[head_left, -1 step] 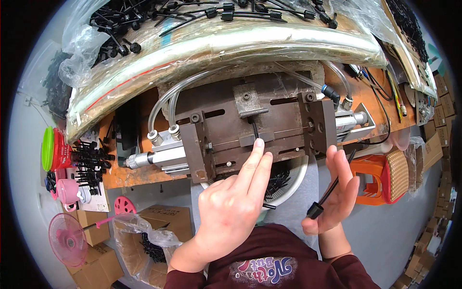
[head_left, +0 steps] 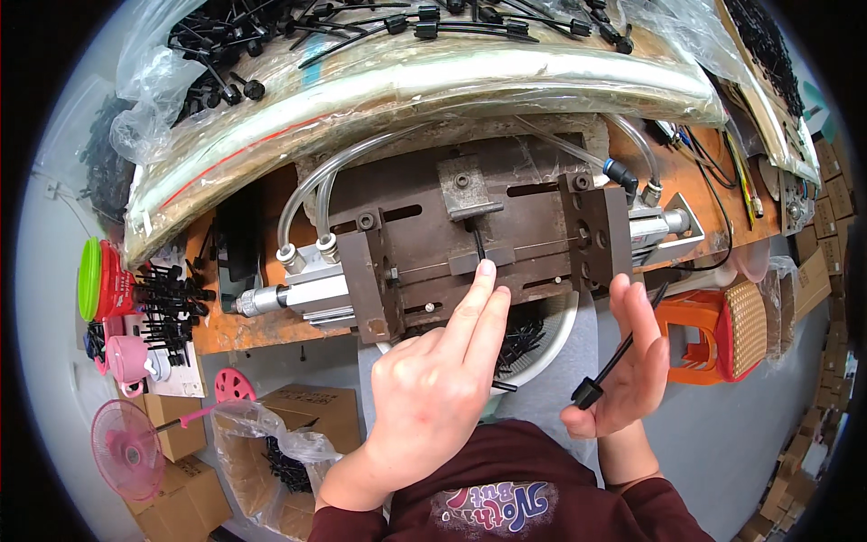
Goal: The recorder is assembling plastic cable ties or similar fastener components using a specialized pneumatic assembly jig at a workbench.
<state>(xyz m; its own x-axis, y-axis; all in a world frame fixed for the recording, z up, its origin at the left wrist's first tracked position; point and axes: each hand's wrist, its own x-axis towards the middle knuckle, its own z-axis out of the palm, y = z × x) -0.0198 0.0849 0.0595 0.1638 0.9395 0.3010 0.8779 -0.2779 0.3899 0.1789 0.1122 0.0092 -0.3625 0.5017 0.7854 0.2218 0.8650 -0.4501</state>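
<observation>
My left hand (head_left: 429,388) reaches over the dark metal clamping fixture (head_left: 424,194). Its index and middle fingers are stretched together onto a thin black rod (head_left: 480,242) at the fixture's small centre block (head_left: 463,263); the thumb is hidden underneath. A short black end (head_left: 504,387) pokes out beside the palm, and whether it belongs to the same rod cannot be seen. To the right, my right hand (head_left: 637,375) holds a black rod with a ribbed cap (head_left: 588,392), cap low by the thumb and thin stem slanting up across the fingers.
A white basket (head_left: 567,339) of black parts sits below the fixture. Clear air hoses (head_left: 302,212) arch behind it to cylinders on both sides. Loose black capped rods (head_left: 474,30) lie along the back. An orange stool (head_left: 695,339) stands at right, a pink fan (head_left: 128,449) at lower left.
My right hand has shifted slightly, and the capped rod in it has moved a little left and down. My left hand stays in place.
</observation>
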